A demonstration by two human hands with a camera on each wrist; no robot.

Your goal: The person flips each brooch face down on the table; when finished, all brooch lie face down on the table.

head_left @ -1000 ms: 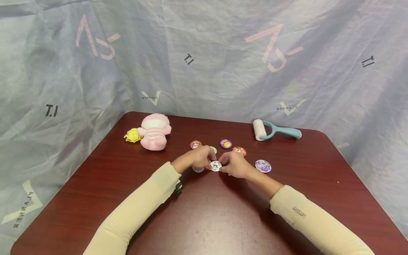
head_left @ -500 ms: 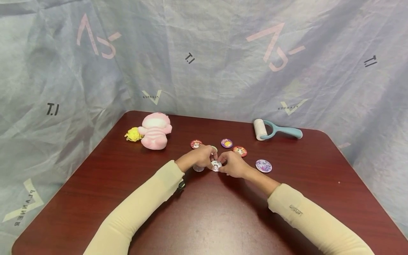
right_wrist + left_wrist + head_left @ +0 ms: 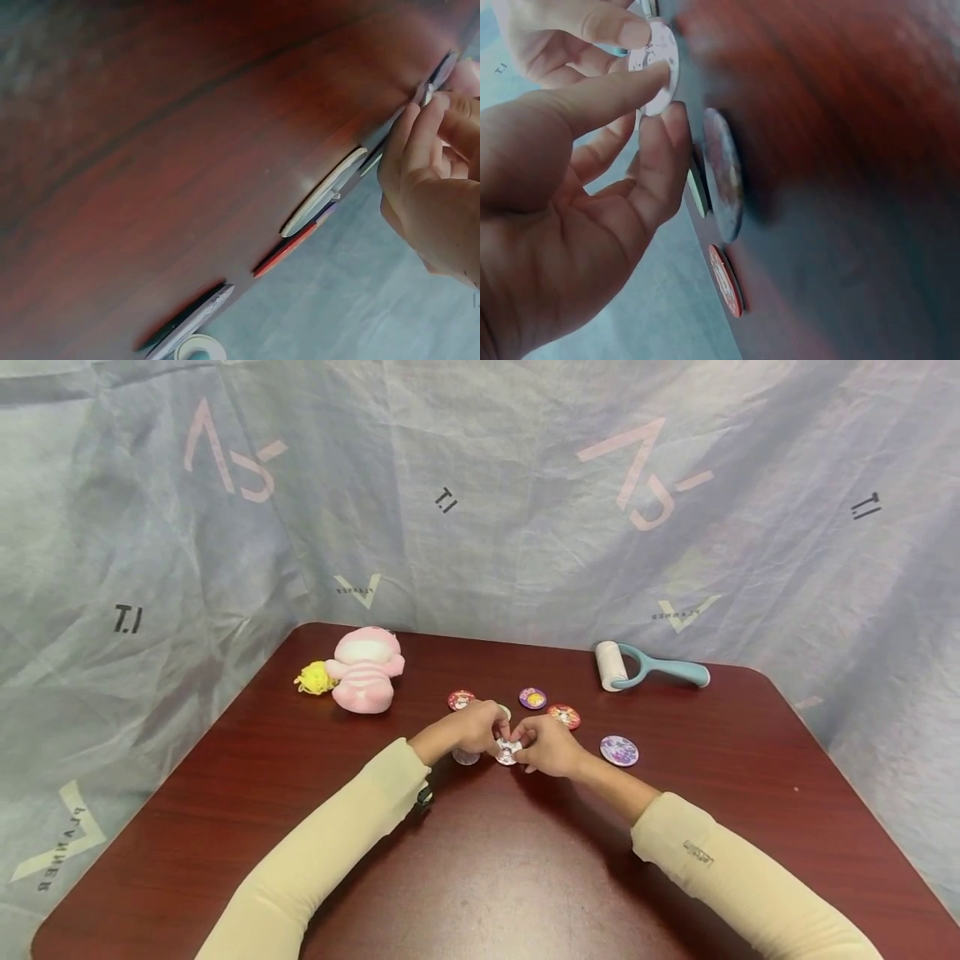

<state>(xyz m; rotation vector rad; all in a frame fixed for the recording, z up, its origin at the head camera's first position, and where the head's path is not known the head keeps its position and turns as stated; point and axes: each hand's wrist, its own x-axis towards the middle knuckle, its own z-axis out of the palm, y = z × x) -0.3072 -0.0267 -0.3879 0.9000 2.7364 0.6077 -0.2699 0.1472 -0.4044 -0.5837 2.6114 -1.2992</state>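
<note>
Two hands meet over one white round badge (image 3: 507,757), and we see both of them grasping it: the left hand (image 3: 477,727) pinches it with the thumb laid on its printed face, while the right hand (image 3: 551,747) grips its opposite edge with thumb and fingers. The white badge is near the middle of the one dark red-brown table (image 3: 465,877). Under the left hand we find one grey badge (image 3: 466,758), partly covered, and just beyond the hands one green badge (image 3: 697,193). Farther back we count one red badge (image 3: 460,699), one purple badge with a yellow figure (image 3: 532,697) and one red-and-orange badge (image 3: 564,717), with one purple-and-white badge (image 3: 619,751) off to the right. That makes seven in the head view; the right wrist view also gives us one pale-rimmed disc (image 3: 324,193) near the right hand, which we cannot match to any of the seven. Toward the far edge lie one pink plush toy (image 3: 364,670), one yellow ruffled ball (image 3: 314,678) touching its side, and, to the right, one lint roller (image 3: 671,669) with a blue handle. Two cream sleeves (image 3: 330,852) cover the forearms.
</note>
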